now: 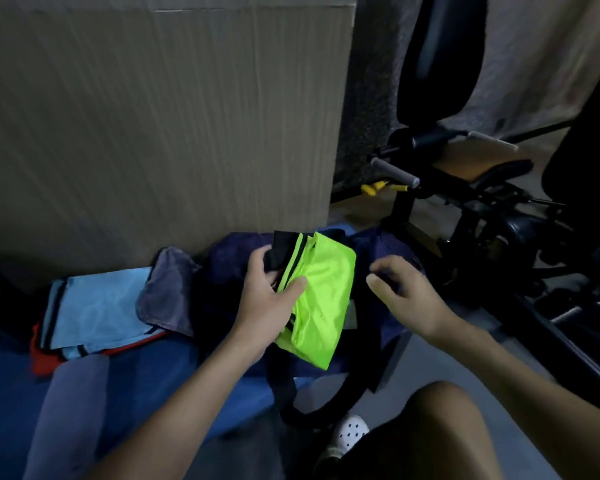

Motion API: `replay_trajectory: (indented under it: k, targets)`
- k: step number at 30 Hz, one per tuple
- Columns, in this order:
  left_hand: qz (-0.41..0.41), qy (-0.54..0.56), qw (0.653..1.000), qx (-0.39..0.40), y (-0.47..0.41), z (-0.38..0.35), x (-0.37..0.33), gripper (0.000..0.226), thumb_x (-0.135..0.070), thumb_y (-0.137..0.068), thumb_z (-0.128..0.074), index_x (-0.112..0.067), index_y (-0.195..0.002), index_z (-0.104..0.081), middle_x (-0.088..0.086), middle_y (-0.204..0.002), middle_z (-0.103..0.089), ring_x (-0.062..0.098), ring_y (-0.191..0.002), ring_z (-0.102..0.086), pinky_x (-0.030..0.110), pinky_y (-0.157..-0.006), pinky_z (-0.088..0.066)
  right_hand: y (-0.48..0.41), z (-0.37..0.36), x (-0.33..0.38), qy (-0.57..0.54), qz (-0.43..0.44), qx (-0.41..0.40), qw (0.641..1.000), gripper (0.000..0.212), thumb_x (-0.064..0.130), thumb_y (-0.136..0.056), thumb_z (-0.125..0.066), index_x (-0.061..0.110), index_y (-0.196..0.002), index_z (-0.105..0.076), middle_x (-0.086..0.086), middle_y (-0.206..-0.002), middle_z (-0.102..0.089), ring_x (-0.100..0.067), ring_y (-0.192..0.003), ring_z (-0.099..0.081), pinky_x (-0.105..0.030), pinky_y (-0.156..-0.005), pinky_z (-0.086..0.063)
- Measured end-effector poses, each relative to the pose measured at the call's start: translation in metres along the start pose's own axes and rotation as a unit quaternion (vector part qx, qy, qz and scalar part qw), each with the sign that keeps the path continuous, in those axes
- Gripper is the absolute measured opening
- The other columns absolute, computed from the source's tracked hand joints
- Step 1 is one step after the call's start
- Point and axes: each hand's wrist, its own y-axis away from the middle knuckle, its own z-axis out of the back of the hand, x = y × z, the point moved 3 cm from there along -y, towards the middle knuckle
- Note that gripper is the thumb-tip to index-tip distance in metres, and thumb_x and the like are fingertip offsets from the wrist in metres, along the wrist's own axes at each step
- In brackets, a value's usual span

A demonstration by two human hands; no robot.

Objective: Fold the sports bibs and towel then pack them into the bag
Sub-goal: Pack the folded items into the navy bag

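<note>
Neon-green and folded, a bib (321, 296) is clamped in the left hand (271, 299), thumb on top, just above the dark navy bag (229, 265). The right hand (406, 292) curls its fingers at the bag's right side, and I cannot tell whether it grips anything. Left of the bag on the blue surface (153, 368) lie a grey towel (167, 296) and a light-blue bib (97, 310) stacked on a red one (40, 355), near the far edge.

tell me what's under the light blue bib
A red bib pokes out from under the light blue bib at its left and lower edges. The rest is covered, so its fold is hidden.
</note>
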Motion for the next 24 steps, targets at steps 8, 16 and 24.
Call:
replay_trajectory:
  k: [8, 16, 24]
  targets:
    - [0.034, -0.007, 0.999, -0.015, -0.002, -0.018, 0.009, 0.054, -0.008, -0.088, -0.071, -0.026, -0.132, -0.045, -0.003, -0.111, -0.071, 0.006, -0.096, -0.07, 0.036, -0.093, -0.055, -0.001, -0.005, -0.038, 0.319, 0.088, 0.121, 0.936, 0.051, 0.058, -0.093, -0.038, 0.029, -0.13, -0.058, 0.011, -0.163, -0.01, -0.017, -0.147, -0.006, -0.041, -0.114, -0.011]
    - [0.03, 0.002, 0.999, -0.025, -0.003, -0.016, 0.008, 0.058, -0.012, -0.087, -0.074, -0.03, -0.134, -0.044, -0.003, -0.109, -0.074, 0.012, -0.1, -0.071, 0.046, -0.097, -0.054, -0.024, 0.009, -0.031, 0.368, 0.119, 0.127, 0.914, 0.055, 0.053, -0.097, -0.042, 0.028, -0.145, -0.037, 0.015, -0.162, -0.009, -0.019, -0.143, -0.01, -0.043, -0.112, -0.015]
    - [0.01, 0.0, 0.999, 0.042, 0.024, -0.012, 0.022, 0.059, -0.004, -0.091, -0.067, -0.048, -0.128, -0.052, 0.009, -0.112, -0.072, 0.026, -0.096, -0.072, 0.044, -0.084, -0.057, -0.06, 0.033, -0.017, 0.322, 0.117, 0.125, 0.931, 0.065, 0.053, -0.096, -0.043, 0.02, -0.151, -0.032, 0.009, -0.16, -0.02, -0.017, -0.145, -0.013, -0.046, -0.112, -0.024]
